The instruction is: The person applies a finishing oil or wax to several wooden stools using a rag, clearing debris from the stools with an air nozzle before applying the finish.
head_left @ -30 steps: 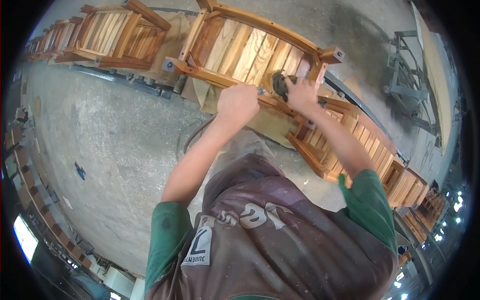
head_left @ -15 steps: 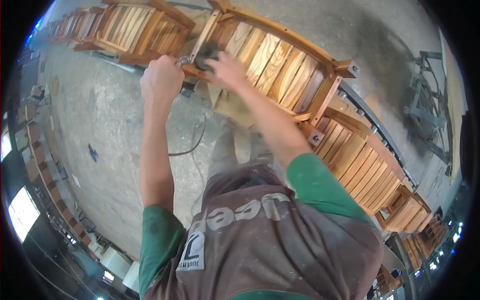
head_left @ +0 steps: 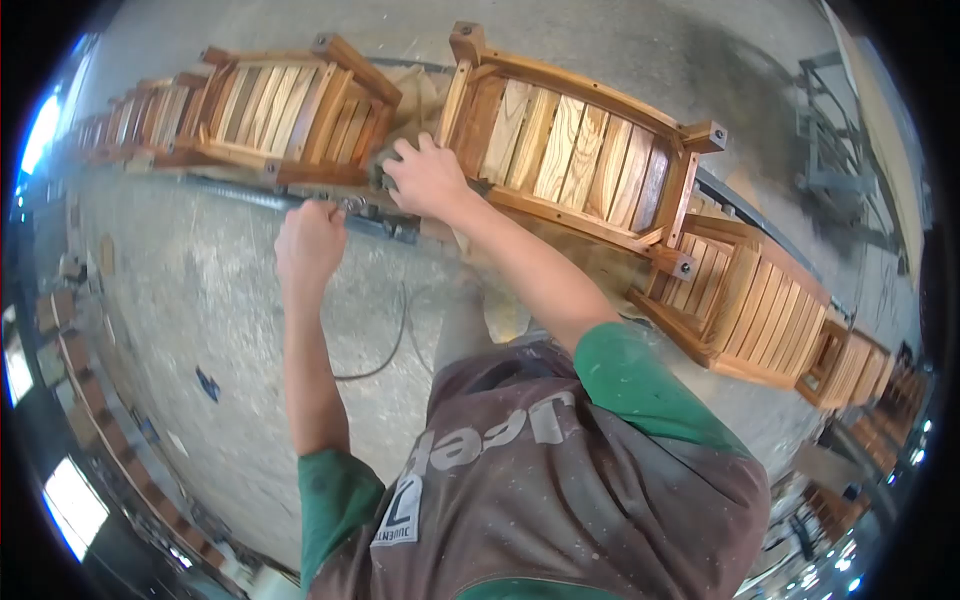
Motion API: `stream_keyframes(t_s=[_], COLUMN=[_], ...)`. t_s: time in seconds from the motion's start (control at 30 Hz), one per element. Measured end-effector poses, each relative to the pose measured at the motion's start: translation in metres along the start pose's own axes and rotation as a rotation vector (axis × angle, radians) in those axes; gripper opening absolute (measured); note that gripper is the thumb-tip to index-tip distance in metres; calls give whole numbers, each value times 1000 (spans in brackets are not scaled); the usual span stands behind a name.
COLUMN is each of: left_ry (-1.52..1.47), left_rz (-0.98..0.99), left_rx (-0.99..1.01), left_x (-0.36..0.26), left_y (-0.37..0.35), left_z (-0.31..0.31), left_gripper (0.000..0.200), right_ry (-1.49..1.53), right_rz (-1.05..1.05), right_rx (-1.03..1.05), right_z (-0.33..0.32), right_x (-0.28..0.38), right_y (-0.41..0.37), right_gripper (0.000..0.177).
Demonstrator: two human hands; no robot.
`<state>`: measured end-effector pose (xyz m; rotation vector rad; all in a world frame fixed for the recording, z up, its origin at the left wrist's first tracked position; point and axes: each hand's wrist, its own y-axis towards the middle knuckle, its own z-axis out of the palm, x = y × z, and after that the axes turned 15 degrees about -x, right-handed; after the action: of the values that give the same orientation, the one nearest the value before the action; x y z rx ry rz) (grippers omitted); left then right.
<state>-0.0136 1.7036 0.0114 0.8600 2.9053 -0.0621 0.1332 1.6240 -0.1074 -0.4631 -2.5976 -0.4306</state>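
Observation:
My left hand (head_left: 310, 240) is closed in a fist around a metal tool (head_left: 352, 205), whose coiled, shiny end sticks out to the right over the grey rail. The part inside the fist is hidden. Up and to the right, my right hand (head_left: 428, 180) has bent fingers over a dark cloth (head_left: 384, 172), mostly covered by the hand. It is in the gap between a slatted wooden piece (head_left: 560, 140) on the right and another slatted wooden piece (head_left: 270, 105) on the left.
More slatted wooden pieces (head_left: 770, 315) continue down to the right, and others (head_left: 165, 115) line up at the far left. A dark hose (head_left: 385, 365) curves over the concrete floor. A metal frame (head_left: 850, 185) stands at the right. A small blue object (head_left: 208, 384) lies on the floor.
Both hands are lower in view, and my right hand has shifted off the edge of the right wooden piece towards the gap. The view has shifted, with the wooden pieces placed differently.

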Motion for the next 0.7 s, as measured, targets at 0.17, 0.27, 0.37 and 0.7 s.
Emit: stream_keyframes(t_s=[0.17, 0.27, 0.37, 0.7], left_ry=[-138, -149, -200, -254], left_rz=[84, 184, 240, 481], left_rx=[31, 26, 72, 82], left_x=[34, 32, 7, -107], left_y=[31, 55, 80, 160], left_z=[11, 20, 20, 91], left_gripper=[24, 20, 20, 26], right_ry=[29, 70, 74, -641], right_rz=[317, 633, 835, 154], right_rx=[61, 28, -293, -483], right_z=[0, 13, 24, -1], right_x=[-6, -30, -63, -213], right_y=[29, 44, 38, -37], right_gripper=[28, 32, 30, 22])
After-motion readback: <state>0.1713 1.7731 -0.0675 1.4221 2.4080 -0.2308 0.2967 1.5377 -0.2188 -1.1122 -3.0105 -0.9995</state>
